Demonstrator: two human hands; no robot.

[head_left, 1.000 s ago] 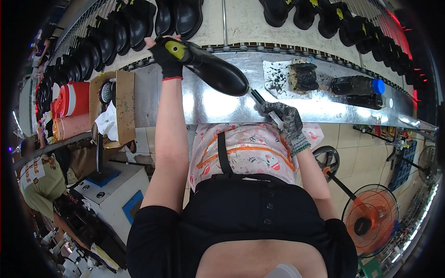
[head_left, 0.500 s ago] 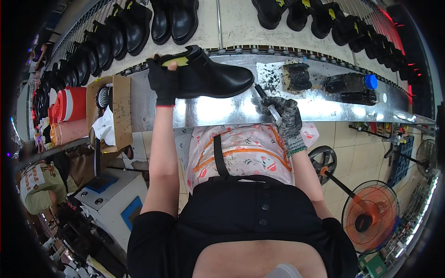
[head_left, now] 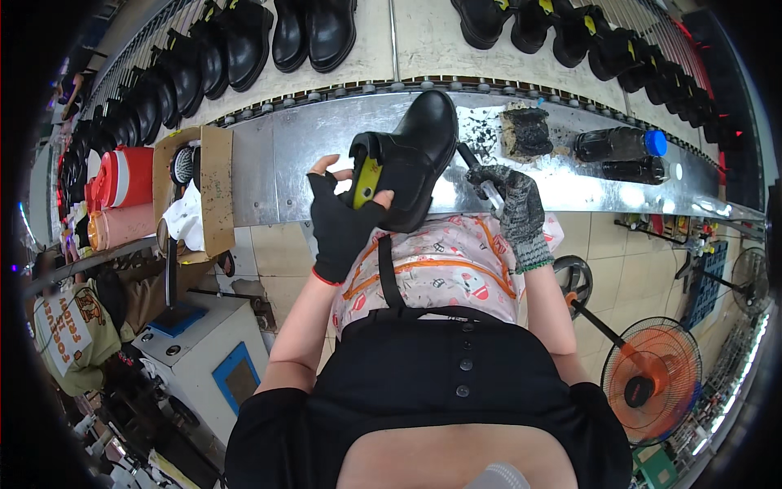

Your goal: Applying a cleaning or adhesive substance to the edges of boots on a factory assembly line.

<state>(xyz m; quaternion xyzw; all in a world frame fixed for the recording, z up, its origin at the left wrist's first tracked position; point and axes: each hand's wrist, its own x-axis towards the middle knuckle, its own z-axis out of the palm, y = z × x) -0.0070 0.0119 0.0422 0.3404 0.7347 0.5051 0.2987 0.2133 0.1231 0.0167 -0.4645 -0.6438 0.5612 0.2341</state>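
A black ankle boot (head_left: 415,151) with a yellow-green lining is tilted over the metal bench, its toe pointing away and slightly right. My left hand (head_left: 346,224), in a black fingerless glove, grips it at the ankle opening, with the thumb against the lining and the fingertips on the far side of it. To the right of the boot, my right hand (head_left: 515,204) wears a grey knit glove. Its fingers are closed round a slim pen-like tool (head_left: 492,196) with a pale barrel and a dark end, which reaches close to the boot's side near the toe.
A blackened sponge block (head_left: 527,132) lies on a stained sheet (head_left: 479,126) behind my right hand. Two dark bottles (head_left: 611,145) lie on their sides farther right. At left stands a cardboard box (head_left: 216,196) beside a red jug (head_left: 126,178). Rows of black boots (head_left: 244,49) line the conveyor beyond.
The boot has turned from lying sideways to toe-away and come nearer to me. My left hand has moved right and toward me with it. My right hand has shifted slightly right.
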